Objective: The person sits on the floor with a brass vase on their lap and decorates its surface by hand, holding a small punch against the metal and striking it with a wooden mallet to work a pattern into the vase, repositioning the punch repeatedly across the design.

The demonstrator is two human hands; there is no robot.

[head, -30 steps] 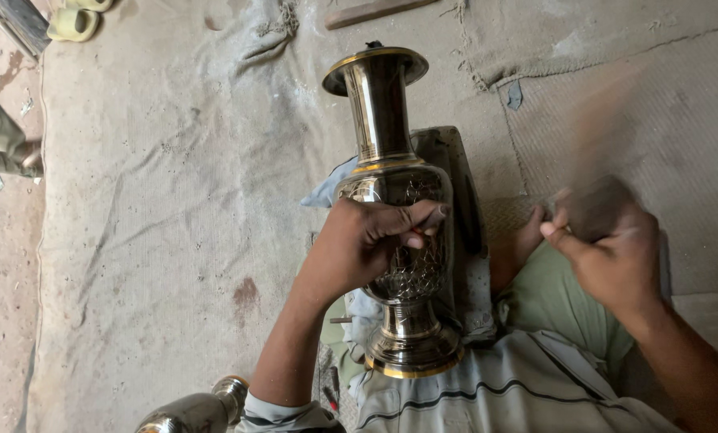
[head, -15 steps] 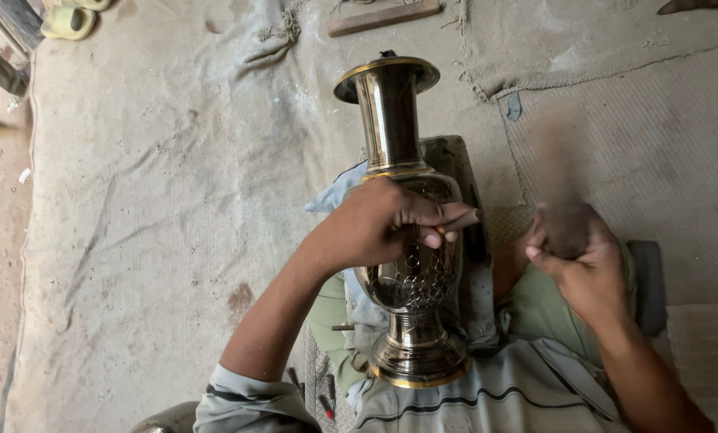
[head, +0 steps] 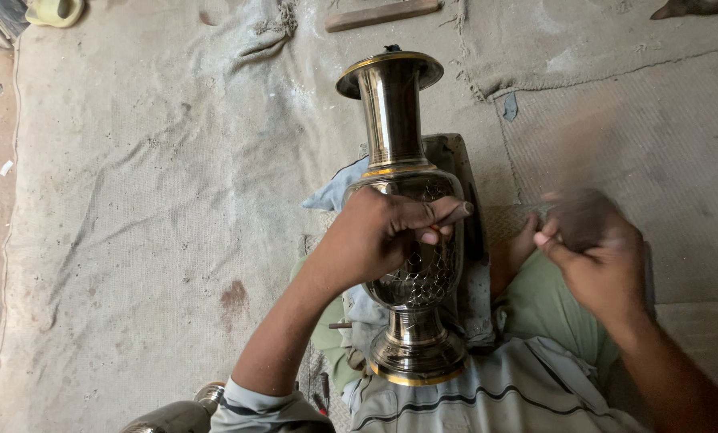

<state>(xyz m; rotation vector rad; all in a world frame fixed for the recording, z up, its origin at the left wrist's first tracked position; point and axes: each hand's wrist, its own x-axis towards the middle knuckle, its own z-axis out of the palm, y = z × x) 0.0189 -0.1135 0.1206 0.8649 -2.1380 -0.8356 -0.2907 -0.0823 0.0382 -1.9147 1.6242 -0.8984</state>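
Brass-rimmed metal vase [head: 403,200] lying across lap, mouth toward twelve o'clock. Left hand [head: 371,240] on its belly, fingers clenched around thin punch tool [head: 452,215]. Right hand [head: 596,256] at three o'clock, blurred; grip impossible to tell.

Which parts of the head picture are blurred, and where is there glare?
In the head view, the right hand is smeared by motion blur; the left hand, with a thin tool, and the metal vase are sharp; soft daylight gives bright glare on the vase neck.
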